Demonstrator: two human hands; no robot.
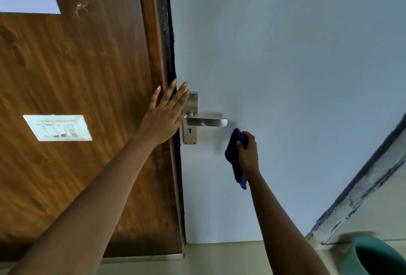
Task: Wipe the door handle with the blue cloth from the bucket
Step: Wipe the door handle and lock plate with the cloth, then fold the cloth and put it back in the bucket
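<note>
A silver lever door handle on a metal backplate with a keyhole sits at the left edge of the pale blue door. My right hand is shut on a dark blue cloth, just below and right of the lever's tip, not touching it. The cloth hangs down from my fist. My left hand lies flat with fingers spread against the wooden frame and door edge, right beside the backplate. A teal bucket stands on the floor at the bottom right.
A brown wooden panel fills the left side and carries a white switch plate. A worn skirting edge runs diagonally at the right. Pale floor shows along the bottom.
</note>
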